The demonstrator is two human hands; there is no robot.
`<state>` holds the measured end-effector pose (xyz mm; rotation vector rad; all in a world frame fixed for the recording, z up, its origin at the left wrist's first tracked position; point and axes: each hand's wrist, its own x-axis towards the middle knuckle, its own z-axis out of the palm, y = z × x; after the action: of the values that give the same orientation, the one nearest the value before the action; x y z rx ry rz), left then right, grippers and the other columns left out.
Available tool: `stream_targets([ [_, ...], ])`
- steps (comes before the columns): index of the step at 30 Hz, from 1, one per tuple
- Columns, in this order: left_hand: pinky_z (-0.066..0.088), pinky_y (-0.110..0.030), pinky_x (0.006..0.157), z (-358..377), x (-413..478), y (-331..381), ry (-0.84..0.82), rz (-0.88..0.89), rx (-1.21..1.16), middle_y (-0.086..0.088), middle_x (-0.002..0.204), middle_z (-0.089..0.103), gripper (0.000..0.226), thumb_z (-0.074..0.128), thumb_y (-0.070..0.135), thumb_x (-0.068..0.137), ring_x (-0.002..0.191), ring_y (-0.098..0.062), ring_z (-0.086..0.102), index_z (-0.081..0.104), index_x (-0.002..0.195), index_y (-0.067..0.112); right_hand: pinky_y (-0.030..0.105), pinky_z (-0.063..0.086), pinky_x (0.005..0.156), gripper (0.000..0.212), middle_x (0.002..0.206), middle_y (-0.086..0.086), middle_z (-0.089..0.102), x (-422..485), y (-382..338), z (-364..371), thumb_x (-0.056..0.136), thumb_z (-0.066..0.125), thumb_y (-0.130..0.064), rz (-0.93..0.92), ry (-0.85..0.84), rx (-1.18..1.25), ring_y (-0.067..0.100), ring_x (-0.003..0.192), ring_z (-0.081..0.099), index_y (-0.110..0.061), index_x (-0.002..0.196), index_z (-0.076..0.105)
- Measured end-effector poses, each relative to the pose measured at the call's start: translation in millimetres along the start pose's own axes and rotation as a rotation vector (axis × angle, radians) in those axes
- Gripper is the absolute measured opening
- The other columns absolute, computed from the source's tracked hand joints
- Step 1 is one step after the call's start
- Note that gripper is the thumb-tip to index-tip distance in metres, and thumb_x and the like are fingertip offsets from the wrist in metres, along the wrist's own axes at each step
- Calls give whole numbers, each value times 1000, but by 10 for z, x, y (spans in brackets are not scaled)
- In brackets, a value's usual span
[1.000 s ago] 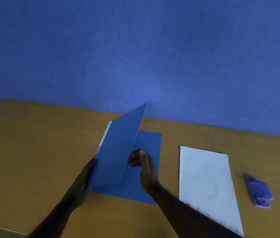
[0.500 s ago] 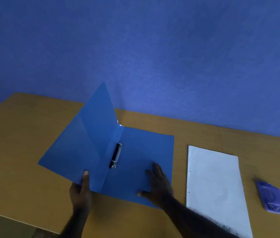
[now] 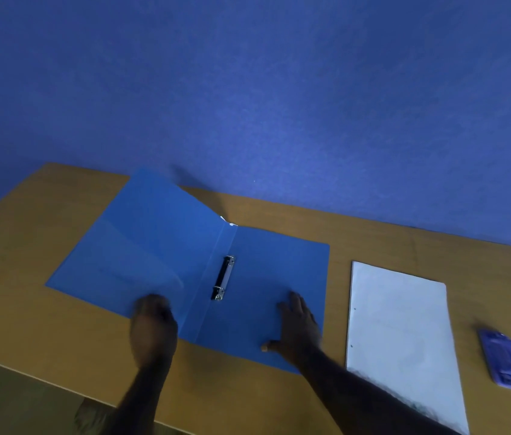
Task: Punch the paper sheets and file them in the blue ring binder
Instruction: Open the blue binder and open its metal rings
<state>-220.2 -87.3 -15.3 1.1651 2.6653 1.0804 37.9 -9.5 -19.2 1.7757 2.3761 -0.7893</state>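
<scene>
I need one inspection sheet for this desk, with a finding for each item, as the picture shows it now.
Surface: wooden table, brown top.
Job's things: blue ring binder lies open, ring mechanism showing at the spine; paper sheets to its right, apart from it, small holes along their left edge; purple hole punch at the far right.
Clutter: nothing seen.
Grippers: right hand flat on the binder's right cover; left hand at the left cover's near edge, blurred, grip unclear.
Cables: nothing seen.
Surroundings: blue wall behind the table.
</scene>
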Motion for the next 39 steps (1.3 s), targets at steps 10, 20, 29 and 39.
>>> stream_targets([
  [10,45,-31,80,356,314,374,-649,369,61,-7,104,70,51,35,42,88,101,-25,62,72,110,15,56,25,112,98,153,10,25,-10,-94,-159,65,79,-57,47,-103,-260,29,142,25,-15,141,36],
  [20,46,-25,70,546,255,360,-609,223,20,1,90,75,16,60,25,88,87,-18,68,75,88,20,42,46,99,77,133,9,42,236,-554,-64,80,72,-37,-91,-198,321,29,121,50,-28,145,31],
  [29,40,-24,64,555,311,362,-791,81,-145,9,76,61,12,57,20,93,71,-5,54,66,84,21,38,50,85,55,81,-12,57,405,-687,130,79,73,-30,-25,-231,589,9,80,57,-41,128,52],
  [39,31,-24,60,553,435,437,-1025,-29,-325,4,70,48,22,52,7,93,59,1,42,53,73,16,36,46,80,35,84,-2,57,523,-755,62,79,58,-24,-32,-262,436,22,77,54,-32,111,45],
])
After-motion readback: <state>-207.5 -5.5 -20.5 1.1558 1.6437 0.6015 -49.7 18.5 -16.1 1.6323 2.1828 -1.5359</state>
